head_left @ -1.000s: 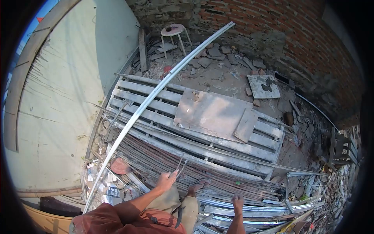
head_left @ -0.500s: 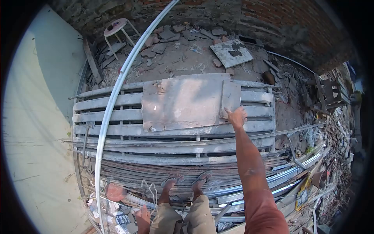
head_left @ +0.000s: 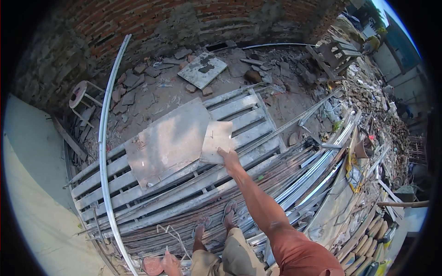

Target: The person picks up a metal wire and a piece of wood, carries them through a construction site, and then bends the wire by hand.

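Observation:
My right hand [head_left: 229,161] grips the lower right edge of a small flat board [head_left: 216,138], thumb on top. This board is raised at an angle beside a larger, worn brownish board [head_left: 168,138] with ragged edges. The large board lies on a grey slatted metal frame [head_left: 248,158]. At the bottom, my left hand [head_left: 171,264] is close to my leg, its fingers curled. Something thin and pale points up from it, too small to make out. Next to that hand is a round reddish disc [head_left: 153,265].
A long pale pipe [head_left: 105,152] crosses the left side, by a plastered wall [head_left: 32,184]. Metal bars and profiles [head_left: 317,179] lie around my feet. Behind are broken bricks, a white slab [head_left: 202,70], a stool [head_left: 83,94] and a brick wall [head_left: 152,23]. Rubble covers the right.
My view has turned to the right and tilted. The small board, flat on the large board's right end before, is now lifted and tipped in my right hand. My left hand stays low.

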Demonstrator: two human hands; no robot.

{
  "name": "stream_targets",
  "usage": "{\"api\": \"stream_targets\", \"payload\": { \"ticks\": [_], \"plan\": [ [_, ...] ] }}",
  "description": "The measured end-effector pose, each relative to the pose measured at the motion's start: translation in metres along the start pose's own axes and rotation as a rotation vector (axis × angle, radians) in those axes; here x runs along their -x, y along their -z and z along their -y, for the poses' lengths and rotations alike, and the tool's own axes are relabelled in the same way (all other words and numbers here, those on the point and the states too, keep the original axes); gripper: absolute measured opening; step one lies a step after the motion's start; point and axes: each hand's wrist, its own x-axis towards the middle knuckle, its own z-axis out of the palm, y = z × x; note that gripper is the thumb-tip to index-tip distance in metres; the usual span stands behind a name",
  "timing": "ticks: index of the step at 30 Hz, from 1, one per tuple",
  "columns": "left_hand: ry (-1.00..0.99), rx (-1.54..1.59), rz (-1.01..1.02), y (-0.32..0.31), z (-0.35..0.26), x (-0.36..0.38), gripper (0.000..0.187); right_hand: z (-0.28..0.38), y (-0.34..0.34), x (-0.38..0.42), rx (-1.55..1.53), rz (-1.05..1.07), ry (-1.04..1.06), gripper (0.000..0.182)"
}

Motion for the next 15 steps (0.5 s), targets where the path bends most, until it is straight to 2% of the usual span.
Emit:
{"api": "stream_targets", "payload": {
  "ticks": [2, 3, 6, 10, 11, 14, 15],
  "plan": [
    [-0.149, -0.096, 0.238, -0.008, -0.006, -0.007, 0.040, 0.024, -0.004, 0.084, -0.318, 0.077, -0.099, 0.044],
    [-0.156, -0.112, 0.262, -0.020, -0.020, 0.002, 0.040, 0.028, -0.004, 0.125, -0.439, 0.141, -0.121, 0.043],
    [-0.325, -0.078, 0.573, -0.078, -0.048, 0.026, 0.042, 0.041, -0.019, 0.236, -0.523, 0.204, -0.154, 0.049],
    [-0.425, -0.012, 0.939, -0.123, -0.066, 0.046, 0.071, 0.044, -0.045, 0.322, -0.662, 0.242, -0.168, 0.045],
    [-0.463, -0.008, 0.957, -0.126, -0.067, 0.051, 0.079, 0.044, -0.050, 0.338, -0.658, 0.236, -0.160, 0.044],
    [-0.532, -0.050, 1.036, -0.145, -0.088, 0.096, 0.087, 0.057, -0.065, 0.372, -0.616, 0.281, -0.119, 0.043],
    [-0.564, -0.053, 1.048, -0.141, -0.082, 0.092, 0.070, 0.054, -0.067, 0.379, -0.577, 0.286, -0.133, 0.044]
  ]
}}
